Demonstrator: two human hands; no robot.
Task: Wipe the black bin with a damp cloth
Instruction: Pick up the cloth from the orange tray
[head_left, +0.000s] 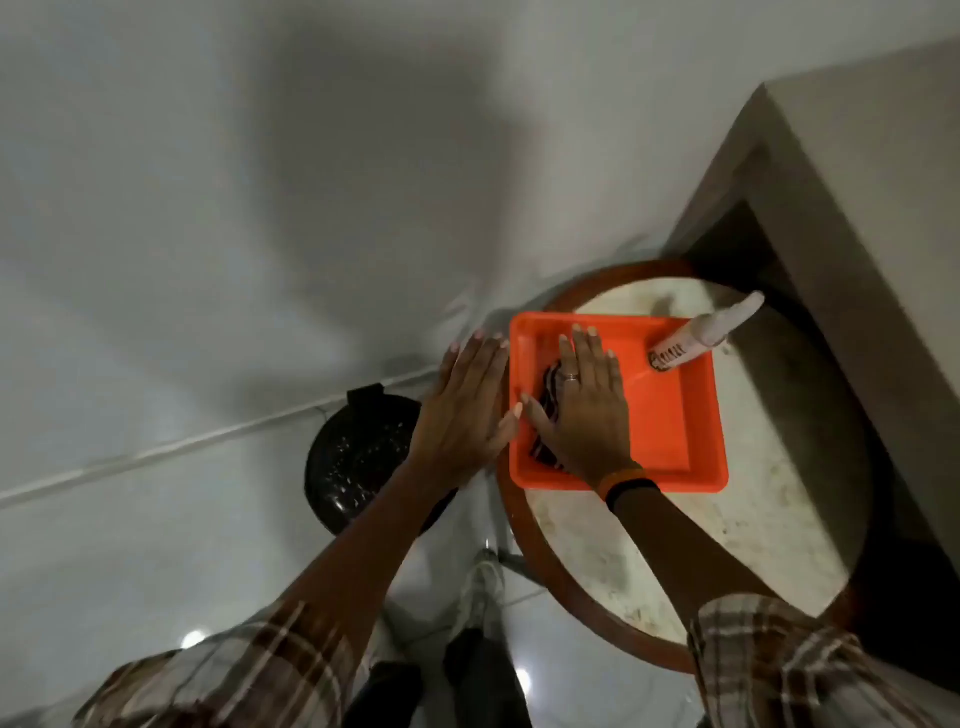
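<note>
Status: wiping has not begun, as far as the view shows. The bin (358, 457) stands on the floor at lower centre-left of the frame, just left of the round desk (779, 467), partly hidden by the left forearm. White specks show inside it; whether these are dirt or reflections cannot be told. Neither hand touches it.

The cloth (545, 410), dark and patterned, lies in the left part of the orange tray (675, 415) on the desk, right of centre. The right hand (582, 410) rests flat on it, fingers extended and slightly spread, palm pressing down; it pins the cloth rather than pinching it. Whether the cloth is damp cannot be judged.

The left hand (467, 405) is open, fingers straight and close together, set against the tray's left rim, holding nothing.

A white bottle (701, 332) leans on the tray's upper right corner, its base inside the tray.

Judgement: the work is at the preparation stage, with the cloth being handled in the tray. Remaining: lift the cloth, carry it to the bin, and wipe the bin's surfaces.
</note>
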